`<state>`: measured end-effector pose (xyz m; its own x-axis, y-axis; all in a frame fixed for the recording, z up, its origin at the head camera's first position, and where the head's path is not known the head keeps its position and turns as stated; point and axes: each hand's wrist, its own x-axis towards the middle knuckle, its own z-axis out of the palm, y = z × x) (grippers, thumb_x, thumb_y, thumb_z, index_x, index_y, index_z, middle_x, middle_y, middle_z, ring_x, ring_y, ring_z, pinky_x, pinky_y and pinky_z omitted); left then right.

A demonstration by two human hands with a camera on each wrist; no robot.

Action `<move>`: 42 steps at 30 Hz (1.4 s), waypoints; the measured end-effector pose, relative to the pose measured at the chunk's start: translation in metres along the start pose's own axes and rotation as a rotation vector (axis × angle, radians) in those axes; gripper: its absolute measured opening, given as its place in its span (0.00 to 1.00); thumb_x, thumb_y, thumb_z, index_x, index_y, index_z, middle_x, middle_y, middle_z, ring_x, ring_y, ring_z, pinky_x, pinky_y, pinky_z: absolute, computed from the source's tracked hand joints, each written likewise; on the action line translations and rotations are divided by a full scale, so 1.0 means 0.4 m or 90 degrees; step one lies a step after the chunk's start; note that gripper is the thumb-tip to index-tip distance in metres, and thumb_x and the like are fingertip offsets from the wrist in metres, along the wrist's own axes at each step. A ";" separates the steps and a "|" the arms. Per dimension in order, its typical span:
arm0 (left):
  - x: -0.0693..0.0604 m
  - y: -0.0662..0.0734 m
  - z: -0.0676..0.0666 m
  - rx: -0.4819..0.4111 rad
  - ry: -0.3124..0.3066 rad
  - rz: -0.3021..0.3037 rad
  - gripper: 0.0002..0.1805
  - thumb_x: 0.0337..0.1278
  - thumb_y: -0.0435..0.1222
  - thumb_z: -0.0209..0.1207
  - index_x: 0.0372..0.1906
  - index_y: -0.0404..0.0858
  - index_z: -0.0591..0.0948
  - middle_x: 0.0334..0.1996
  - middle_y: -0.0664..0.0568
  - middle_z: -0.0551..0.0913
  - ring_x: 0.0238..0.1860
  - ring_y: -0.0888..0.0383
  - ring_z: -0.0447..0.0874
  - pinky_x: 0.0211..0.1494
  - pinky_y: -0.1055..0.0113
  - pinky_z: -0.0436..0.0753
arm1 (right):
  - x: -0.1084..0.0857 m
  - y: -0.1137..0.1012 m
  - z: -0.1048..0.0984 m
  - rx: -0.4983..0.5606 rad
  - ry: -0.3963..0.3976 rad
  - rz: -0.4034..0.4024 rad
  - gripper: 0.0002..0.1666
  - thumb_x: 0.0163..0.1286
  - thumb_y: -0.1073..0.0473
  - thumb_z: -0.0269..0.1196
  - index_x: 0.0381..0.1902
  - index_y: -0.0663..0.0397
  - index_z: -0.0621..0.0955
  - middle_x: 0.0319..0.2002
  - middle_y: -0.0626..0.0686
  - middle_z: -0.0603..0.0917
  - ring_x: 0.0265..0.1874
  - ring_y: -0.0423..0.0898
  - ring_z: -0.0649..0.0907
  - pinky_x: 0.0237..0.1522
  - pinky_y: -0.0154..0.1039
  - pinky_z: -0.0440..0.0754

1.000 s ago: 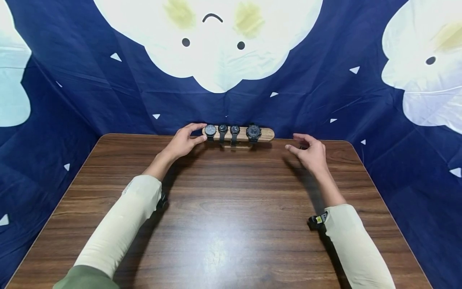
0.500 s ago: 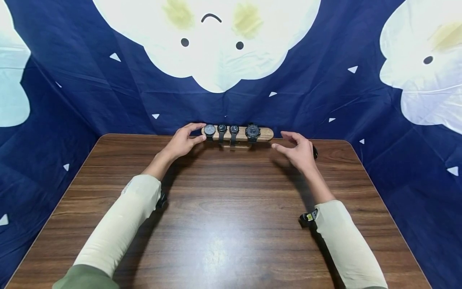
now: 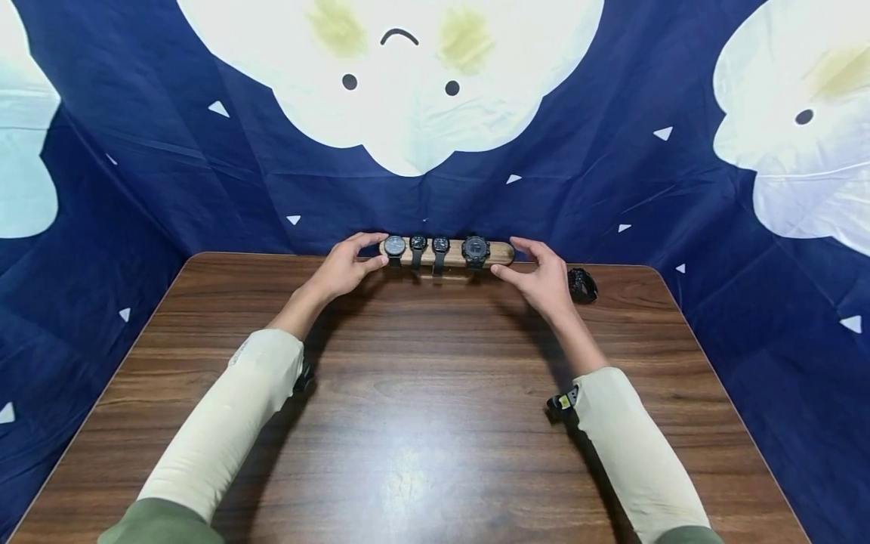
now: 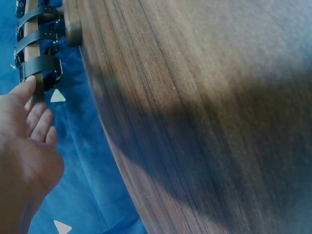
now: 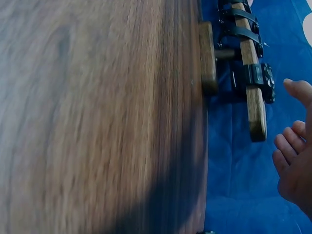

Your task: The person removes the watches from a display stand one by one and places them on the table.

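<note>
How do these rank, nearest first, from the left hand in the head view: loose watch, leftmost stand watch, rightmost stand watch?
1. Leftmost stand watch: beside the left hand.
2. Rightmost stand watch: farther right.
3. Loose watch: past the right hand.

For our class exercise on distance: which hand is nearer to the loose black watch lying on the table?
Right. The right hand is just left of the loose black watch; the left hand is farther off, at the left end of the wooden stand.
</note>
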<state>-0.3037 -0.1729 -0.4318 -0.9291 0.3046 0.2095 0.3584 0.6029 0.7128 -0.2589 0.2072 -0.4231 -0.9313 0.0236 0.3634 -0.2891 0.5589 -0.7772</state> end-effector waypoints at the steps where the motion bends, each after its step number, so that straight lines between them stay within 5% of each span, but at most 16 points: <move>1: 0.001 0.000 0.001 0.002 -0.001 0.002 0.28 0.68 0.41 0.66 0.70 0.42 0.77 0.69 0.45 0.76 0.73 0.46 0.70 0.74 0.48 0.68 | 0.002 -0.001 0.004 0.001 0.001 0.000 0.41 0.53 0.43 0.81 0.63 0.48 0.83 0.60 0.50 0.84 0.63 0.50 0.80 0.67 0.54 0.75; 7: 0.004 -0.001 0.003 0.007 -0.005 0.007 0.28 0.69 0.42 0.66 0.71 0.41 0.76 0.69 0.44 0.76 0.73 0.46 0.69 0.74 0.47 0.69 | 0.015 0.004 0.032 -0.002 -0.004 0.000 0.40 0.52 0.43 0.81 0.62 0.48 0.84 0.58 0.49 0.86 0.62 0.49 0.80 0.64 0.55 0.76; 17: 0.001 -0.002 0.001 0.009 -0.006 -0.001 0.28 0.69 0.42 0.65 0.71 0.42 0.76 0.70 0.46 0.76 0.73 0.47 0.69 0.74 0.48 0.68 | 0.040 -0.002 0.070 -0.018 -0.012 -0.034 0.40 0.52 0.43 0.82 0.61 0.48 0.84 0.63 0.47 0.83 0.66 0.46 0.78 0.70 0.42 0.71; 42: 0.000 -0.005 0.003 0.008 0.005 0.006 0.28 0.68 0.42 0.66 0.71 0.42 0.76 0.69 0.45 0.76 0.72 0.46 0.70 0.72 0.47 0.71 | 0.047 -0.020 0.124 -0.077 0.025 -0.005 0.43 0.45 0.39 0.83 0.58 0.48 0.85 0.57 0.50 0.85 0.59 0.50 0.82 0.63 0.45 0.76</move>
<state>-0.3042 -0.1732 -0.4340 -0.9262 0.3052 0.2215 0.3686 0.6088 0.7025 -0.2851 0.1619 -0.4357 -0.9194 0.0499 0.3901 -0.2648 0.6548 -0.7079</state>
